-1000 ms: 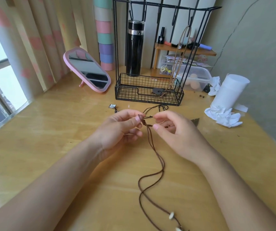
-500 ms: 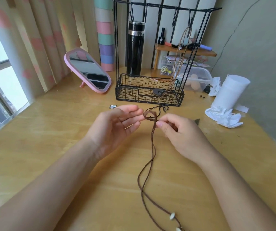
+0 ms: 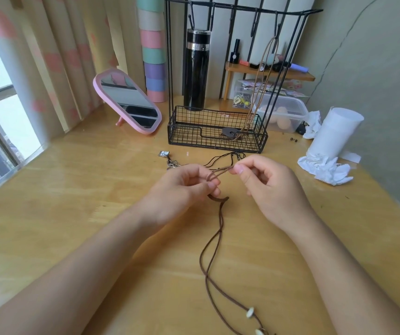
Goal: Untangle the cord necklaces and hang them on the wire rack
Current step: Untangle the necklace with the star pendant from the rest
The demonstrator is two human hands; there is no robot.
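Note:
A brown cord necklace (image 3: 210, 252) with small white shells trails down the wooden table toward me. My left hand (image 3: 184, 187) pinches its upper part, and my right hand (image 3: 264, 182) pinches the looped end a little farther away, stretching a short span between them. A thin black cord necklace (image 3: 220, 160) lies on the table just beyond my fingers, with a small metal charm (image 3: 163, 154) to the left. The black wire rack (image 3: 218, 131) stands behind; a tan cord necklace (image 3: 259, 76) hangs from its right hook, its dark pendant (image 3: 229, 132) in the basket.
A pink tilted mirror (image 3: 126, 100) stands left of the rack, a black flask (image 3: 195, 68) behind it. At right are a white paper roll (image 3: 334, 131), crumpled tissues (image 3: 324, 168), a clear plastic box (image 3: 283, 112) and a small wooden shelf (image 3: 266, 73). A window is at left.
My left hand has shut on the brown cord after being open half a second ago. The right hand has drawn the loop up and to the right, stretching the cord between both hands.

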